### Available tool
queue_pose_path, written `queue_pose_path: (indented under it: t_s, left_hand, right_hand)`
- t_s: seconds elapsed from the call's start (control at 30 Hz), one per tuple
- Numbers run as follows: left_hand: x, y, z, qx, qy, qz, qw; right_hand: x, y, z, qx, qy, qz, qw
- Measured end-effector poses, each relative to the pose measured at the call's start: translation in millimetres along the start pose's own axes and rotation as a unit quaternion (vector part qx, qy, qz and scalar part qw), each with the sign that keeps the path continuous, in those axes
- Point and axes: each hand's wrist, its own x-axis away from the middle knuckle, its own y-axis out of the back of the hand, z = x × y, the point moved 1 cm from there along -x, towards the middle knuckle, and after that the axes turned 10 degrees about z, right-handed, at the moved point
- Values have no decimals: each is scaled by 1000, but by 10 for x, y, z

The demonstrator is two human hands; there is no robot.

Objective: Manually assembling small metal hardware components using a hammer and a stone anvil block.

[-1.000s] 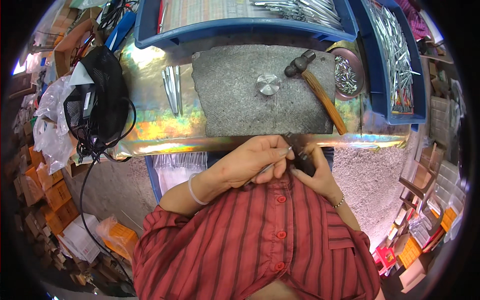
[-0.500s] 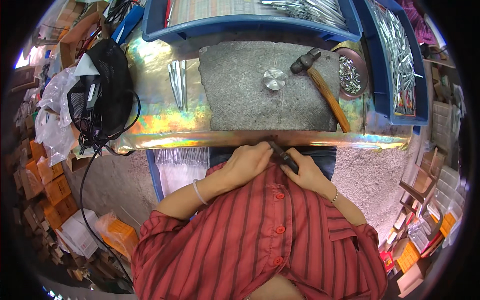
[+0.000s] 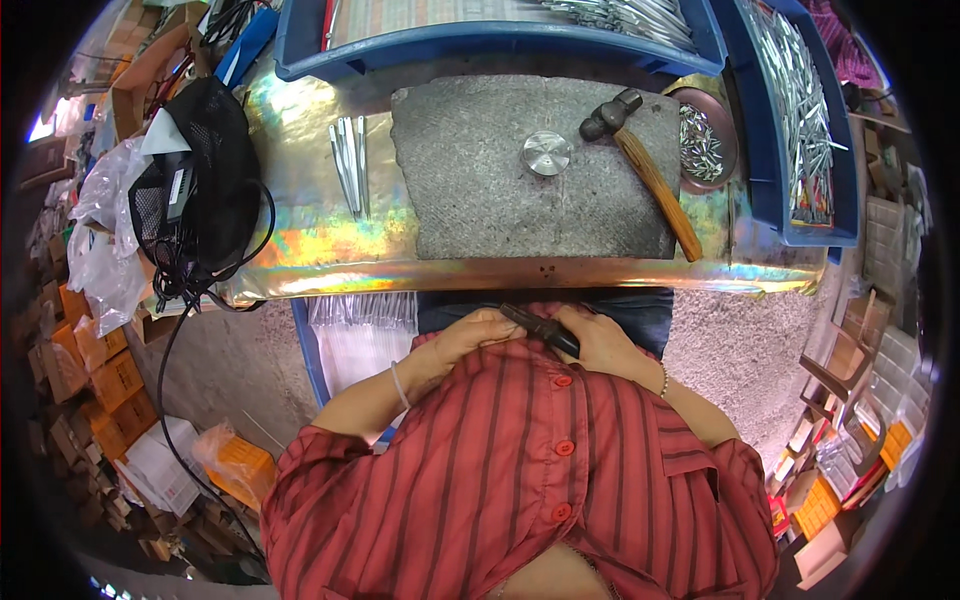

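Observation:
Low in front of my shirt, below the table's near edge, both hands are together at a dark, narrow tool point(image 3: 545, 332) with a thick black end; its exact kind does not show. My right hand point(image 3: 608, 345) is closed round it. My left hand point(image 3: 470, 335) has its fingers curled and pressed together at the tool's other end; what they pinch is hidden. Beyond them, a grey stone slab point(image 3: 480, 215) bears a round silver metal disc point(image 3: 547, 153) and a hammer point(image 3: 645, 170) with a wooden handle.
Several slim metal pieces point(image 3: 349, 165) lie left of the slab, beside a black mesh bag point(image 3: 215, 170) with cables. A round dish point(image 3: 728, 140) of small metal parts sits at right. Blue trays point(image 3: 500, 48) hold more metal pieces; another plastic-covered tray point(image 3: 360, 340) is below the table.
Both hands have shifted slightly, my left hand to the left and down. The dark tool has turned flatter, its far end swinging left. Slab, hammer and disc stay put on the table.

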Motion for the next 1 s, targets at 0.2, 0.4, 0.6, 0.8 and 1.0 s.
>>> queue_pose_path:
  t_s: [0.2, 0.4, 0.6, 0.8, 1.0]
  left_hand:
    - [-1, -158, -4, -84, -66, -124, 987]
    - [-5, -161, -19, -642, -101, -232, 724]
    - [-39, -106, -115, -536, -122, -183, 815]
    - [48, 39, 44, -309, -18, -101, 945]
    - [80, -83, -50, 132, 2, -50, 990]
  right_hand:
    - [-23, -47, -41, -11, -17, 5, 1000]
    - [-51, -61, -44, -36, -32, -17, 999]
    - [-51, -120, -101, -74, -59, -8, 995]
    - [-25, -78, -22, -28, -61, 10, 998]
    - [-31, -108, -64, -14, -45, 4, 999]
